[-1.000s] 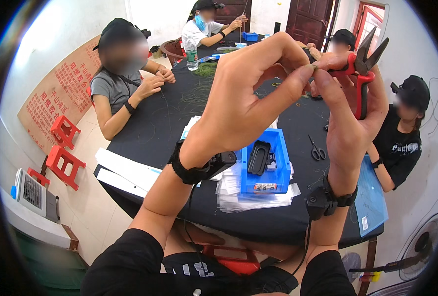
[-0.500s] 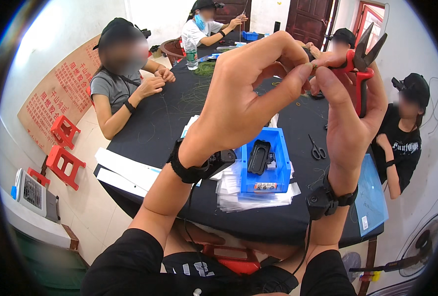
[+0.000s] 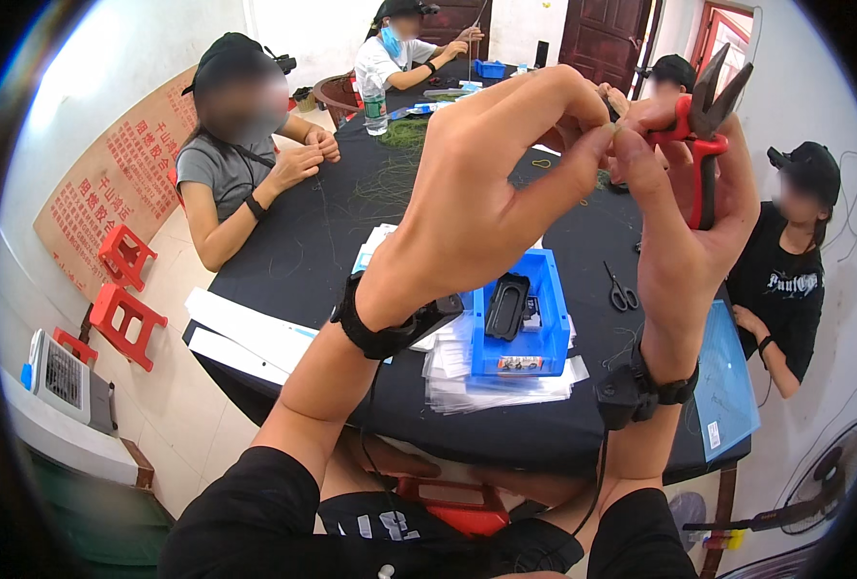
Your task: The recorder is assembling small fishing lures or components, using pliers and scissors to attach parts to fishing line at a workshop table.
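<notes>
Right hand (image 3: 684,207) holds red-handled pliers (image 3: 705,147), raised right of the left hand (image 3: 505,164), which is pinched closed. I judge this fingertip work begun but unfinished; anything pinched is too small to tell.

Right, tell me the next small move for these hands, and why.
I'd probably firm up the pinch of the left hand before turning the pliers in the right hand: the fingertips of both hands come together at something too small to make out, while the pliers' open jaws point up, away from it.
</notes>
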`<state>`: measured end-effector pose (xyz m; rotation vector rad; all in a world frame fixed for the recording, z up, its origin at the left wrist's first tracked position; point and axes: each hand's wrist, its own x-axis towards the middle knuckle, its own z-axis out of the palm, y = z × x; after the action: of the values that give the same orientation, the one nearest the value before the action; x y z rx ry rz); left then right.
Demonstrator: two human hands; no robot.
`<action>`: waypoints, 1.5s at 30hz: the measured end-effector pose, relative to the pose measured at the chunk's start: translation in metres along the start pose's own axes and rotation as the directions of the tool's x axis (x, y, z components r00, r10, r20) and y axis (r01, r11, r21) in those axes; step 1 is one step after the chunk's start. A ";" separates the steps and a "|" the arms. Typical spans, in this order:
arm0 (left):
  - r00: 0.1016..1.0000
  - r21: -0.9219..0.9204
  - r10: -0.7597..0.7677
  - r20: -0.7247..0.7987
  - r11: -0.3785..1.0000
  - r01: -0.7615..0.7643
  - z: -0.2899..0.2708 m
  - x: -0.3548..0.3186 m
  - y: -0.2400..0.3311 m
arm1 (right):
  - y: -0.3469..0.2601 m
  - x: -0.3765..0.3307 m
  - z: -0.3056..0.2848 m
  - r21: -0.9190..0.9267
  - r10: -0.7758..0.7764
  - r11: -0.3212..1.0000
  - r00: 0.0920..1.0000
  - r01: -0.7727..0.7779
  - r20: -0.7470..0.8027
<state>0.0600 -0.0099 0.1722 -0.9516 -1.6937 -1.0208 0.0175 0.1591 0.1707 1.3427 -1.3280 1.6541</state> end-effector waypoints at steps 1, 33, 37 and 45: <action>0.999 0.054 0.040 -0.009 0.998 -0.039 0.000 0.001 0.000 | 0.001 0.000 0.000 -0.017 -0.018 1.000 1.000 0.018 0.002; 0.993 -0.425 0.116 -0.022 0.898 -0.114 -0.012 0.012 -0.015 | 0.013 0.014 -0.096 -0.622 0.307 0.770 0.937 -0.143 0.165; 0.971 -0.455 0.239 -0.009 0.864 -0.217 -0.010 0.016 -0.026 | 0.076 -0.056 -0.122 -0.936 0.673 0.319 0.731 -0.151 0.112; 0.979 -0.486 0.126 0.158 0.874 -0.034 -0.022 0.011 -0.022 | 0.125 -0.197 -0.109 -0.996 0.791 0.088 0.608 0.000 0.070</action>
<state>0.0433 -0.0368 0.1834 -1.4665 -1.5563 -1.3680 -0.0732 0.2481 -0.0536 0.5777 -2.7546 0.1042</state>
